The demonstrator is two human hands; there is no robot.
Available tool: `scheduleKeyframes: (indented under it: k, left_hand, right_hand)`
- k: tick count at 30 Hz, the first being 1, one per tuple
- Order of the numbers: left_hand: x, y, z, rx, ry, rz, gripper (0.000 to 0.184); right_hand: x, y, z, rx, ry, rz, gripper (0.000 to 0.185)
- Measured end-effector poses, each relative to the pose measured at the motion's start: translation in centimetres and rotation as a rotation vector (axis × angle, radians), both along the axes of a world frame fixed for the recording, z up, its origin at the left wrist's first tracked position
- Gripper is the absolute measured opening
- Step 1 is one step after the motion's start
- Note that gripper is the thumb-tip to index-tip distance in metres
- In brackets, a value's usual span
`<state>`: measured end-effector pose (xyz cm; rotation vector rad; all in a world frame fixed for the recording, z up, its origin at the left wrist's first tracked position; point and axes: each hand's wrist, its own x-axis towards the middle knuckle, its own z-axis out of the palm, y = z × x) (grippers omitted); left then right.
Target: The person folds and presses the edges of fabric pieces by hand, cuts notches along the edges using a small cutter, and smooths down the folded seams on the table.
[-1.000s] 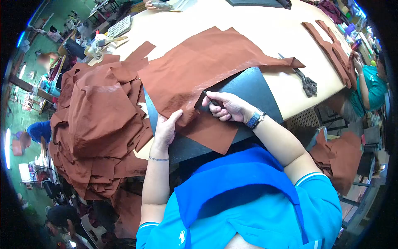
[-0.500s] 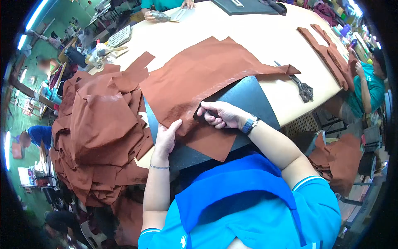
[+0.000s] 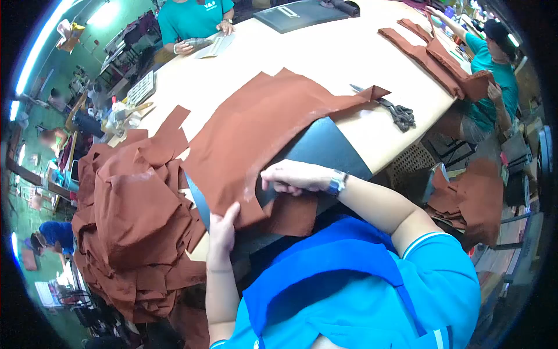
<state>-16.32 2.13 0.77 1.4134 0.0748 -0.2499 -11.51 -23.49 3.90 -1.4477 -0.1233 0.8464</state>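
Nearest us, our left hand [image 3: 222, 231] pinches the near edge of the brown sheet [image 3: 261, 119], thumb on top; our right hand [image 3: 296, 176] has its fingers curled beside that edge, and we cannot tell whether they hold anything. The sheet lies partly over a black board [image 3: 334, 148]. Beyond, scissors [image 3: 398, 113] sit partly under its tip; across the table [image 3: 325, 52] we see a seated person [image 3: 195, 20].
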Motion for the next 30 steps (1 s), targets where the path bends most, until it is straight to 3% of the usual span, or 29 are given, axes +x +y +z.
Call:
scheduleKeyframes:
  k: [1, 2, 3, 5, 8, 10, 11, 13, 14, 16, 18, 19, 22, 26, 30]
  left_hand:
    - [-1.6, 0.1, -0.3, 0.035, -0.07, 0.009, 0.051]
    - [-3.3, 0.3, -0.4, 0.007, -0.047, 0.03, 0.051]
    - [-4.9, 0.7, -0.1, -0.039, 0.061, 0.021, 0.06]
    - [-7.3, 1.4, -0.1, 0.122, -0.117, 0.03, 0.071]
    - [-7.6, 2.2, 1.4, 0.244, -0.52, 0.33, 0.071]
    - [-6.0, 2.8, 4.2, 0.563, -0.672, 0.416, 0.059]
    - [-4.9, 3.0, 5.0, 0.672, -0.742, 0.406, 0.054]
    - [-1.7, 1.4, 6.6, 0.577, -0.756, 0.251, 0.037]
    - [0.2, 0.6, 6.5, 0.63, -0.812, 0.171, 0.027]
    - [3.4, -1.9, 6.7, 0.608, -0.758, 0.033, 0.023]
    - [6.2, -3.7, 5.1, 0.779, -0.774, -0.044, 0.02]
    - [7.2, -4.5, 4.1, 0.875, -0.818, -0.084, 0.019]
    - [9.2, -6.9, 1.1, 0.945, -0.824, -0.149, 0.023]
    - [9.9, -9.1, 0.0, 0.999, -0.996, -0.109, 0.018]
    - [10.1, -9.1, -0.7, 0.929, -0.974, -0.073, 0.013]
  right_hand:
    - [-0.3, -0.4, 0.3, -0.114, -0.113, 0.001, 0.041]
    - [0.2, -0.4, -2.4, -0.068, -0.647, -0.098, 0.041]
    - [-0.3, -1.2, 0.8, -0.352, -0.793, -0.086, 0.041]
    - [0.2, -1.4, 0.9, -0.632, -1.142, -0.215, 0.037]
    - [2.2, -0.2, -2.2, -0.741, -1.29, -0.239, 0.039]
    - [4.2, 1.9, -4.5, -0.729, -1.388, -0.186, 0.041]
    - [5.1, 3.3, -4.5, -0.682, -1.35, -0.085, 0.043]
    - [6.4, 5.3, -3.4, -0.527, -1.25, 0.053, 0.044]
    - [6.8, 5.7, -2.8, -0.467, -1.185, -0.032, 0.046]
    - [6.7, 4.7, -0.6, -0.334, -1.042, -0.217, 0.049]
    - [6.2, 2.3, 0.0, -0.21, -0.706, -0.467, 0.049]
    - [5.7, 0.3, 0.4, 0.006, -0.463, -0.539, 0.049]
    - [3.7, -4.1, 0.0, 0.209, -0.089, -0.703, 0.041]
    - [1.7, -7.0, -1.5, 0.263, 0.154, -0.669, 0.037]
    - [1.3, -7.6, -2.1, 0.325, 0.317, -0.556, 0.038]
